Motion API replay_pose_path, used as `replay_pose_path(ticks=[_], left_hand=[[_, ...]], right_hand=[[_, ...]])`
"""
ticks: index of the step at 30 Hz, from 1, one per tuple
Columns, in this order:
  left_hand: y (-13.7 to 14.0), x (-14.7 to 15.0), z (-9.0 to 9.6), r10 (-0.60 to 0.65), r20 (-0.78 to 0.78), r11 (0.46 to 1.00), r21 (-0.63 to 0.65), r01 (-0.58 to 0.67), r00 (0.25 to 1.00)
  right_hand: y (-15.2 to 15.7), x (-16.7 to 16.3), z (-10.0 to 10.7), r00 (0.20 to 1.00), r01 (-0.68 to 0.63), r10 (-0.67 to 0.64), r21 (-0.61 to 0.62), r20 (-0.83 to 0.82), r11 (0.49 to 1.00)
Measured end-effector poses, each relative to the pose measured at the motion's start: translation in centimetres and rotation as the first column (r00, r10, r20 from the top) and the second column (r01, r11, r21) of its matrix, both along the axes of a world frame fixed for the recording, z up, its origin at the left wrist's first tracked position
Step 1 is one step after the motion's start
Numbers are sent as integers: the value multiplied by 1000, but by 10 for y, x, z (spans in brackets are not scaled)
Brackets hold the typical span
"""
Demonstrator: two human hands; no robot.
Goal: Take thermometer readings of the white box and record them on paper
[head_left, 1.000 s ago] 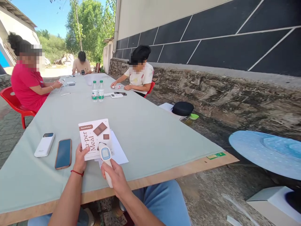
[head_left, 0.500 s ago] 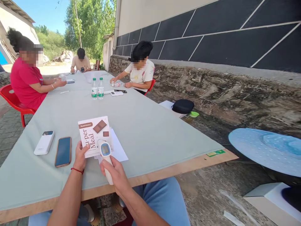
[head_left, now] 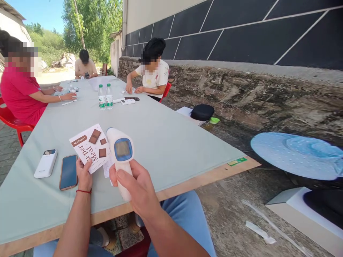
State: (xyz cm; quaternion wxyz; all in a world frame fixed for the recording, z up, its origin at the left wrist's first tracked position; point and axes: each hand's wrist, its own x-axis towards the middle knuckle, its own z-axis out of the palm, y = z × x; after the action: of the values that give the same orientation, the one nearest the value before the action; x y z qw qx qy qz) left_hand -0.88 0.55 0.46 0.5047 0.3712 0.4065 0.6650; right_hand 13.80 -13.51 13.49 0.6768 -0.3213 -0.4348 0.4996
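My left hand pinches the lower edge of a white printed card marked "NutriMotion", with pictures of chocolate pieces on it. Wrapped round the handle of a white infrared thermometer is my right hand. The thermometer is held up in front of me, its blue-rimmed display facing me; I cannot read anything on it. Partly hidden behind the card and thermometer is a sheet of printed paper. A phone lies just left of my left hand, and beyond it a white power bank.
Two water bottles stand on the covered table. Past them lie a white device and a dark phone. Three people sit around the table. To the right are a blue hat and a white box.
My right hand has lifted the thermometer closer to me. The card has moved left and tilted, away from the thermometer. My view has shifted slightly to the right.
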Motion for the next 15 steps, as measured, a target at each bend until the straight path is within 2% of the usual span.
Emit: replay_pose_path(ticks=[6,8,10,12,13,15], left_hand=[[5,-3,-5,26,-30,999,36,-25,999],[5,-4,-7,65,-70,997,50,-62,995],[5,-5,-8,115,-139,993,53,-108,984],[4,-4,-9,151,-199,988,57,-143,968],[4,-4,-10,162,-218,987,61,-152,962],[4,-4,-12,166,-263,985,80,-150,950]], right_hand=[[-1,10,-5,994,55,-55,-7,97,998],[7,22,-17,972,134,-120,-58,204,989],[20,40,-37,913,261,-202,-129,355,957],[37,64,-62,796,404,-240,-193,556,894],[45,77,-75,700,480,-229,-209,676,852],[58,102,-100,435,600,-84,-219,897,769]])
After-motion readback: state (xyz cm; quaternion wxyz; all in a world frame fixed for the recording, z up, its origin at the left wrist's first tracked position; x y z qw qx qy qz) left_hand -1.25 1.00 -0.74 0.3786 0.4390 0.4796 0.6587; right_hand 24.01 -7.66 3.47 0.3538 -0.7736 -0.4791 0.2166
